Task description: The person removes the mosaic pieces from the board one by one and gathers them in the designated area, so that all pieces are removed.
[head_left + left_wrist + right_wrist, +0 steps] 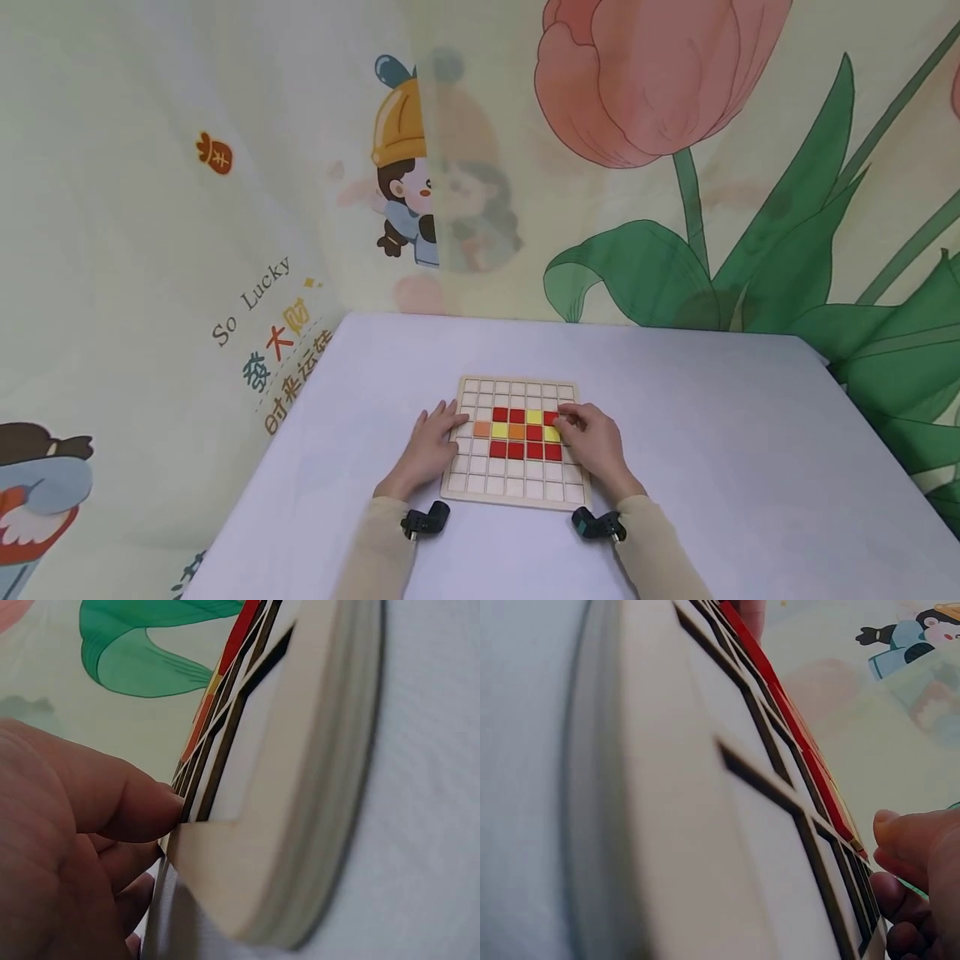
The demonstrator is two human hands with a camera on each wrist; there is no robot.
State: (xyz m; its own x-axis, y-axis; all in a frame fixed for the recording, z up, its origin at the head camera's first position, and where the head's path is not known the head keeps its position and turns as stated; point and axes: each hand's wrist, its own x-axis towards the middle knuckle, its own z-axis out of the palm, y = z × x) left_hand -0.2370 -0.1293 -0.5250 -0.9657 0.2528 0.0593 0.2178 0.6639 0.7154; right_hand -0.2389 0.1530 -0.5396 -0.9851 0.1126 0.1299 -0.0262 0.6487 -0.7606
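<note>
1. A printed backdrop (pixel 487 292), bearing a large pink tulip (pixel 660 83) and green leaves (pixel 787 267), rises beyond my hands, behind a white desk (pixel 712 417).
2. A pale wooden grid board (pixel 507 485) lies flat on the desk between my left hand (pixel 426 447) and right hand (pixel 597 440), which are well apart.
3. Red tiles (pixel 516 450), yellow tiles (pixel 499 430) and orange tiles (pixel 517 432) fill cells in three rows, closer to my right hand; one orange tile ends the middle row on my left hand's side.
4. My left hand rests against the board's left edge, fingers loosely spread, thumb touching the rim.
5. My right hand works at the opposite edge, thumb and forefinger bent toward each other beside the far row's last red tile; whether they pinch anything, I cannot tell.
6. Beige sleeves (pixel 378 542) cover my forearms, a small black device (pixel 427 519) at each wrist, just behind the hands.
</note>
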